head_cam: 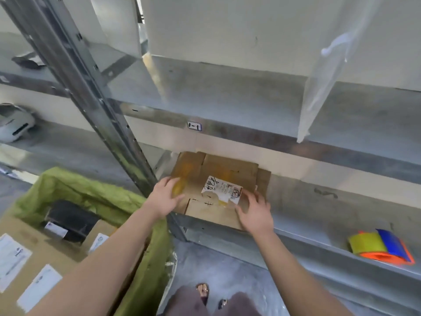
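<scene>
Apparent settling of cardboard parcel [227, 169] at near edge of low shelf [319, 201], with left hand [165, 197] and right hand [256, 213] spread almost flat on its sides, clasping nothing; next, probably gentle release without dragging it

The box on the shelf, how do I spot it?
Find the big metal shelving, then its low shelf beside the slanted post. The flat brown cardboard box lies there. Only it has a torn, scribbled white label, with the left hand and right hand on it.
</scene>
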Demonstrator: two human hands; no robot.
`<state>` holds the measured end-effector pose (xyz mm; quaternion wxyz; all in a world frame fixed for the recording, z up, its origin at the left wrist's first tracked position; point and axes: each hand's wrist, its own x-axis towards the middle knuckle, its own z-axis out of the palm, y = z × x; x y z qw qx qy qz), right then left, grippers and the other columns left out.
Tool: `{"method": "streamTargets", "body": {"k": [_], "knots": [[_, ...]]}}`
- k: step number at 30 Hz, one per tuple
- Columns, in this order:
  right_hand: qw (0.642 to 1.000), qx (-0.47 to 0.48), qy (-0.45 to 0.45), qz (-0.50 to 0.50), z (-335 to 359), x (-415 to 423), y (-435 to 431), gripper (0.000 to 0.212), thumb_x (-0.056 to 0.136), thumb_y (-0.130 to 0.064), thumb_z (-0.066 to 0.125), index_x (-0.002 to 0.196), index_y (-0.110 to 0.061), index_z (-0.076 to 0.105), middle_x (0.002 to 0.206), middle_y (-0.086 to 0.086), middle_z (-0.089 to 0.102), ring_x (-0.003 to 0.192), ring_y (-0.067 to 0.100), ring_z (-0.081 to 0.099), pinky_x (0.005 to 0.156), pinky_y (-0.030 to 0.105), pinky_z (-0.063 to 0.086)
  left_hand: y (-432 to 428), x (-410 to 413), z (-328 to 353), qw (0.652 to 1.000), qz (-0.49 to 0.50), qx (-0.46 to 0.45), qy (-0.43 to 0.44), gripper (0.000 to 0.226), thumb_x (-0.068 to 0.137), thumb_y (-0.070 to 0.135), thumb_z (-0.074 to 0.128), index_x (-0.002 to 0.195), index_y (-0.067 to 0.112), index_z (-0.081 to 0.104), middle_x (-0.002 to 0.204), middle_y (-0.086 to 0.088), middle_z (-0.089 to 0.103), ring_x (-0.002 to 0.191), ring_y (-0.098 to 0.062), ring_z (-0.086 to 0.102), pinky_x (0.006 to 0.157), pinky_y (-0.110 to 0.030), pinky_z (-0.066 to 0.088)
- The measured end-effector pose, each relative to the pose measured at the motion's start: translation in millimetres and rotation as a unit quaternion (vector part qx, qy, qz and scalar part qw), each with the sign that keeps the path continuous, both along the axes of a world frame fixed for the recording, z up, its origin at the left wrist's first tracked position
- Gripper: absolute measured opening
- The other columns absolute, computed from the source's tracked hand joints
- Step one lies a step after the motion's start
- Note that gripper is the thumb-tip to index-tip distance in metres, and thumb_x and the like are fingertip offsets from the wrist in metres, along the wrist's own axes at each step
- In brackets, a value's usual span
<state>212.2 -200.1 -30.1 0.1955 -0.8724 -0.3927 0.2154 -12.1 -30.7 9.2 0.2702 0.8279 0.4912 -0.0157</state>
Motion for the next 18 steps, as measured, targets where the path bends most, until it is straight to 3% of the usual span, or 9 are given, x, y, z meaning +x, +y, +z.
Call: {"method": "streamTargets", "body": {"k": [4,10,14,18], "knots": [[0.998,-0.020,0.017,-0.052,-14,3,3,0.066,0.088,-0.055,0.058,0.146,-0.033,0.035,0.151,0.007,0.035,0.129,0.037,0.036,0.107,0.038,0.032,29,12,-16,0.998,0.043,-0.047,-0.008,0.070,0.092,0.046,0.056,0.151,0.027,0.023,0.158,-0.011,0.018,0.145,-0.033,0.016,0.119,-0.046,0.017],[0.995,-0.054,-0.016,-0.085,-17,2,7,0.071,0.084,-0.065,0.056,0.146,-0.040,0.033,0.147,-0.003,0.042,0.129,0.027,0.038,0.094,0.041,0.035,48,15,-33,0.992,0.044,-0.117,0.020,0.075,0.089,0.042,0.063,0.150,0.028,0.023,0.157,-0.014,0.022,0.142,-0.034,0.025,0.117,-0.042,0.023],[0.995,-0.007,0.029,-0.100,-21,3,5,0.064,0.085,-0.048,0.068,0.142,-0.034,0.043,0.141,0.003,0.048,0.125,0.030,0.042,0.095,0.041,0.040,50,7,-36,0.993,0.033,-0.113,-0.019,0.063,0.087,0.032,0.068,0.143,0.025,0.040,0.148,-0.013,0.037,0.136,-0.030,0.036,0.113,-0.037,0.028],[0.982,0.042,0.112,-0.144,-18,13,0,0.068,0.076,-0.028,0.080,0.137,-0.024,0.051,0.134,0.008,0.052,0.125,0.027,0.048,0.104,0.032,0.037,41,-2,-38,0.984,0.074,-0.132,-0.092,0.059,0.081,0.029,0.075,0.134,0.032,0.050,0.139,-0.008,0.043,0.133,-0.025,0.036,0.114,-0.043,0.028]]}}
